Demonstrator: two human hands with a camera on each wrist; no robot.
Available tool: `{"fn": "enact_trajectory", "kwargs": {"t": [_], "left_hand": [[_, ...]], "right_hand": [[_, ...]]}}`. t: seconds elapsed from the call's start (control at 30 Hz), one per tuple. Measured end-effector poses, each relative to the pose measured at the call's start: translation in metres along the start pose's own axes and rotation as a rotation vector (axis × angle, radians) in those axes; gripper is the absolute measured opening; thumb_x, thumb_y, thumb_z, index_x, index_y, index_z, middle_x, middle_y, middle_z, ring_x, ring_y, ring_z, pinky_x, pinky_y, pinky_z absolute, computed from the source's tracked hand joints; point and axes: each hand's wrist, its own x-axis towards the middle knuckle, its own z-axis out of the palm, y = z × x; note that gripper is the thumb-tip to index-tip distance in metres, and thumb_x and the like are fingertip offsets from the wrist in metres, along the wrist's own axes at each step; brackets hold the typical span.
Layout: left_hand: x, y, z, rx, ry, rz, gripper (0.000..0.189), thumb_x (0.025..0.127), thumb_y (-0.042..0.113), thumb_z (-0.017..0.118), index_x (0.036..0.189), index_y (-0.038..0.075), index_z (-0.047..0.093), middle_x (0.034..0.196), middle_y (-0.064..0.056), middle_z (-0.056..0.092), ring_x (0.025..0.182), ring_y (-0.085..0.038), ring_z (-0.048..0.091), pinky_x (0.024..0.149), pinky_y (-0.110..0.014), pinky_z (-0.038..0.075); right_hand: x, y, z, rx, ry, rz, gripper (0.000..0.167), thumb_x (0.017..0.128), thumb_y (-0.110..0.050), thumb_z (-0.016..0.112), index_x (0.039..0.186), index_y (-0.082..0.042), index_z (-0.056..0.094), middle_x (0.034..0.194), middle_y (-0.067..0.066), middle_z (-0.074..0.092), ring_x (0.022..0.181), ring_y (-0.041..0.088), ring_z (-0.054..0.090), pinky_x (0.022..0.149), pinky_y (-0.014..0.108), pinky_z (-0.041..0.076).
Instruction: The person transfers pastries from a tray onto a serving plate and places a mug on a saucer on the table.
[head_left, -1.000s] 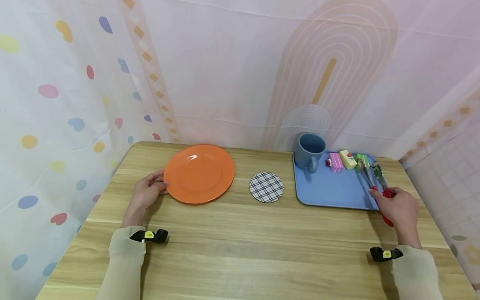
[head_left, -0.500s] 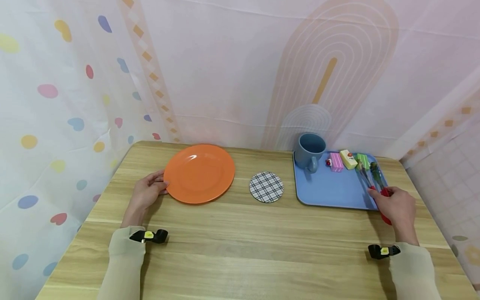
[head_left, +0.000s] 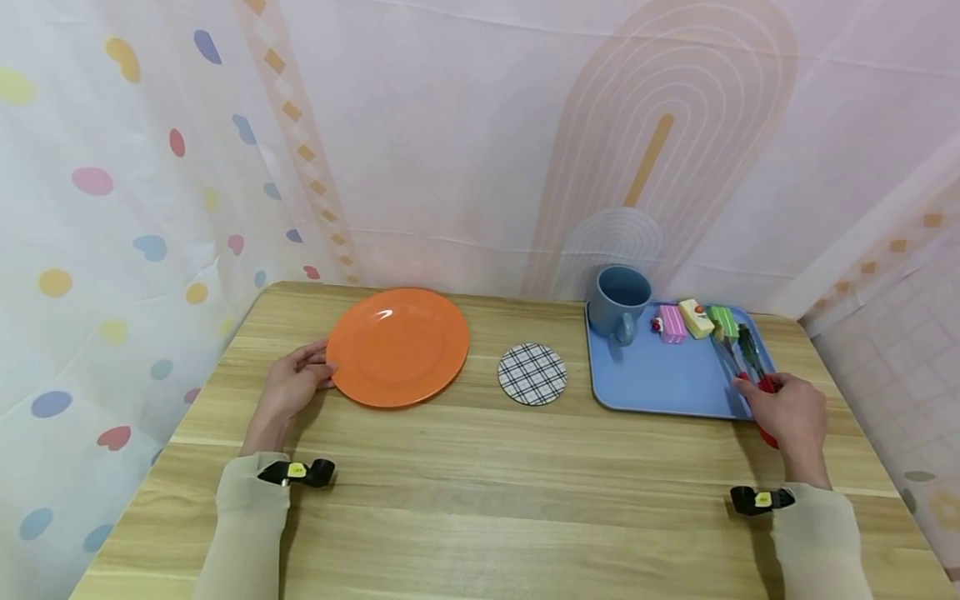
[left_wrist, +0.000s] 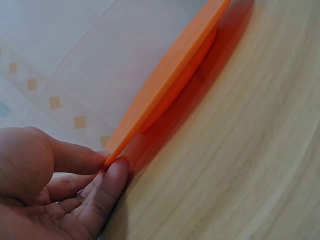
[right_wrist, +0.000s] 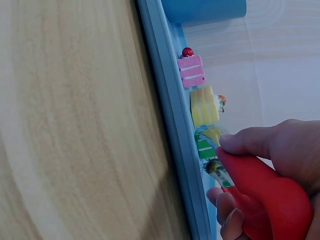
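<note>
So the main change over the last second is at the right hand (head_left: 793, 417): it's drifted a bit toward the middle, and the two arms of the red-handled tongs (head_left: 767, 386) have come closer together. Before, the far tip sat clearly out to the side of the green cake (head_left: 724, 320); now both tips are in tight by it, with one overlapping it from the head view. My read is that this is the closing-in part and the grab isn't there yet, since the tips still have a gap between them. The right wrist view pretty much backs that up, one tip on either side of the green piece, though I honestly can't tell if metal is touching it. That cake is on the blue tray (head_left: 651, 382), at the end of a row next to the yellow cake (head_left: 697, 320) and then the pink cake (head_left: 672, 325), with the mug (head_left: 618, 308) past those. The left hand (head_left: 295, 386) is basically the same as before, thumb on top and fingers under the rim, pinching the edge of the orange plate (head_left: 397, 350). So the hands are well apart, each clamped on its own thing, with the plaid coaster (head_left: 532, 374) sitting between plate and tray.
</note>
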Motion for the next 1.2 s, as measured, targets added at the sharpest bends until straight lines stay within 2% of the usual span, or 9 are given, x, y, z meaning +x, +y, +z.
{"fn": "enact_trajectory", "kwargs": {"t": [0.37,0.7,1.03,1.2], "left_hand": [[-0.004,0.0014,0.0004,0.008,0.004,0.017,0.056,0.105,0.009,0.055,0.158,0.003,0.038,0.12,0.0,0.056,0.086,0.005,0.064,0.079,-0.016,0.061],[-0.0041,0.0031,0.001,0.007,0.014,0.015,0.055,0.104,0.008,0.055,0.157,0.003,0.039,0.12,-0.002,0.057,0.087,0.004,0.064,0.079,-0.016,0.061],[-0.0035,0.0027,0.0009,0.019,0.007,0.02,0.055,0.105,0.009,0.055,0.157,0.003,0.039,0.121,-0.003,0.056,0.086,0.004,0.064,0.079,-0.016,0.061],[-0.0041,0.0027,0.0,0.018,0.001,0.021,0.056,0.105,0.01,0.054,0.158,0.003,0.038,0.121,-0.002,0.055,0.087,0.005,0.064,0.08,-0.016,0.061]], "right_hand": [[-0.0011,-0.0009,0.0029,0.008,0.015,0.012,0.073,0.099,-0.043,0.061,0.136,0.019,0.051,0.123,0.038,0.056,0.103,0.046,0.051,0.066,0.038,0.046],[-0.0021,-0.0002,0.0032,0.02,0.016,0.014,0.075,0.1,-0.044,0.06,0.138,0.019,0.048,0.126,0.039,0.054,0.106,0.047,0.051,0.079,0.053,0.053],[-0.0038,0.0013,-0.0008,0.038,0.036,0.016,0.071,0.1,-0.043,0.059,0.137,0.017,0.051,0.126,0.039,0.055,0.105,0.047,0.052,0.079,0.054,0.055],[-0.0055,0.0012,-0.004,0.045,0.065,0.008,0.069,0.1,-0.043,0.06,0.135,0.016,0.053,0.125,0.038,0.056,0.104,0.047,0.053,0.072,0.045,0.052]]}}
